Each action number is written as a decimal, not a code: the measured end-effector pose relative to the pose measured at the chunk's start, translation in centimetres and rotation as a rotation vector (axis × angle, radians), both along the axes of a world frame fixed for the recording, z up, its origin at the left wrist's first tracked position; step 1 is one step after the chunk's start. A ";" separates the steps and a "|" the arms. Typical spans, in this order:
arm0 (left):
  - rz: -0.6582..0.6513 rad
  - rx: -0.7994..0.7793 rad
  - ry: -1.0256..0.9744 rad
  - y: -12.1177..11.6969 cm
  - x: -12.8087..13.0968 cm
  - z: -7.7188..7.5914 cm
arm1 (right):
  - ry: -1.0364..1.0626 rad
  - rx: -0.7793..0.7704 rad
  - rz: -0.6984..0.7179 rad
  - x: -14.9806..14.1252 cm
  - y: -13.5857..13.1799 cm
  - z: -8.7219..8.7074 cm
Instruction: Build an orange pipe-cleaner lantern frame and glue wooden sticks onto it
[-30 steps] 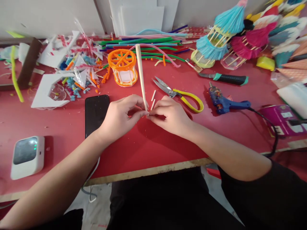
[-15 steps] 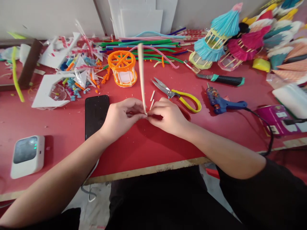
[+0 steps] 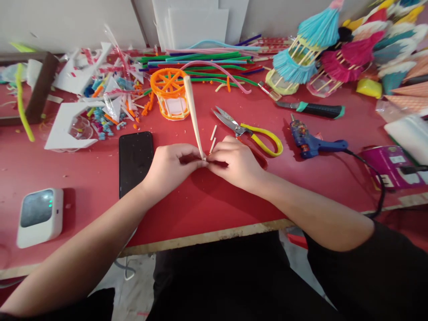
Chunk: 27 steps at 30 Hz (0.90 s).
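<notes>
A pale wooden stick (image 3: 194, 117) rises from between my fingertips, its top leaning left and toward the far side of the table. My left hand (image 3: 172, 168) pinches its lower end between thumb and fingers. At the same end, the closed fingertips of my right hand (image 3: 238, 164) meet those of the left; the exact contact is partly hidden. Two short cut stick pieces (image 3: 213, 132) lie just beyond the right fingers. Behind the stick's top stands a small orange-rimmed frame (image 3: 170, 93) with pale posts and a spoked top.
Yellow-handled scissors (image 3: 249, 130) lie beyond my right hand. Farther right are a utility knife (image 3: 310, 109) and a blue glue gun (image 3: 316, 141) with its cord. A black phone (image 3: 134, 160) lies beside my left hand. Pipe cleaners (image 3: 207, 62) and foam scraps (image 3: 67, 127) lie at the back and left.
The stick's top has tipped to the left and now overlaps the orange frame's edge. Both hands keep their pinch in nearly the same place. The view has shifted slightly.
</notes>
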State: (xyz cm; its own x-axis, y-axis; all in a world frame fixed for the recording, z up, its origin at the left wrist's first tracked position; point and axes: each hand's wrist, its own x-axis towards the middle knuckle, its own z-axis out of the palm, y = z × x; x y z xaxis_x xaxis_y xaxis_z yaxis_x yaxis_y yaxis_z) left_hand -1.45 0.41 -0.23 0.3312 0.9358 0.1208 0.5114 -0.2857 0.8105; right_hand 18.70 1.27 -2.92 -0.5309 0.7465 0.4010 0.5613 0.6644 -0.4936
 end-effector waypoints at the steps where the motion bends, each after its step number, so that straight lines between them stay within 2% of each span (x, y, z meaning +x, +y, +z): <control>1: 0.002 0.011 0.009 0.0 0.0 0.0 | 0.003 -0.004 -0.001 0.0 0.0 0.0; 7: 0.025 0.040 0.056 -0.2 0.3 0.1 | -0.054 -0.041 -0.016 -0.3 -0.3 0.3; 11: 0.053 0.040 0.049 -0.3 0.4 0.1 | -0.153 -0.054 -0.008 1.2 0.1 2.2; 14: 0.052 0.042 0.050 -0.3 0.5 0.0 | -0.283 -0.073 -0.211 3.8 0.6 4.2; 17: 0.035 0.056 0.087 -0.3 0.7 0.0 | -0.549 -0.195 -0.379 6.3 1.1 5.6; 21: 0.033 0.047 0.101 -0.4 0.8 0.0 | -0.807 -0.280 -0.421 7.5 1.4 5.8; 27: 0.035 0.026 0.032 -0.9 1.0 -0.5 | -0.876 -0.285 -0.412 6.8 2.0 5.6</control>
